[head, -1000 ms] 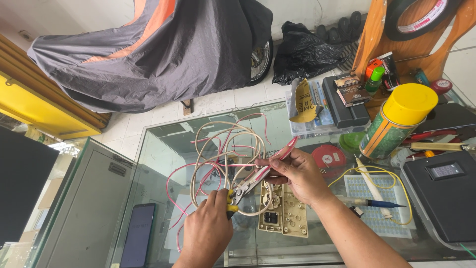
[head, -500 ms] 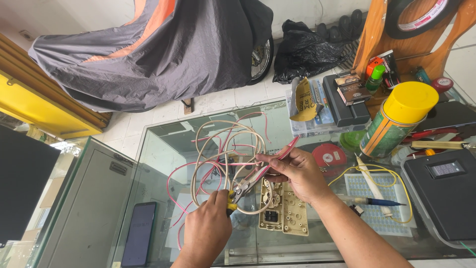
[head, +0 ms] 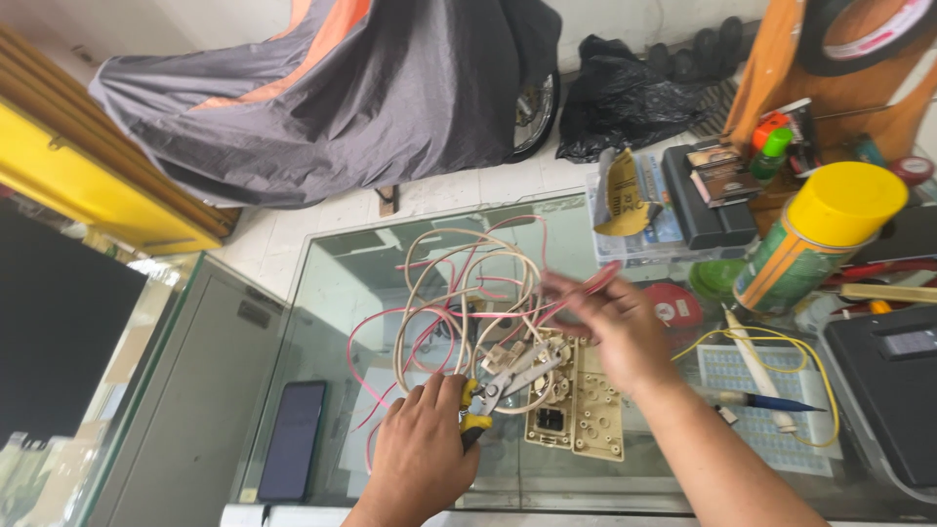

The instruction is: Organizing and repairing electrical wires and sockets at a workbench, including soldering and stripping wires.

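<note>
My left hand [head: 422, 451] grips yellow-handled pliers [head: 500, 383] whose jaws point up and to the right, at a cream plastic socket board [head: 578, 415] lying on the glass counter [head: 322, 293]. A tangle of cream and pink-red wires [head: 459, 293] loops from the board toward the far side. Blurred with motion, my right hand [head: 625, 332] hovers just above and to the right of the board. It pinches a red wire [head: 588, 283] that runs back into the tangle.
A dark phone [head: 293, 439] lies at the counter's left. To the right are a yellow-capped spray can [head: 820, 244], a soldering iron [head: 756, 369] with yellow cable, a black case [head: 893, 390] and a clear parts box [head: 644, 220]. A covered motorcycle [head: 342, 88] stands on the floor beyond.
My right hand has lifted slightly and shifted right with the red wire, now blurred. My left hand stays in place on the pliers.
</note>
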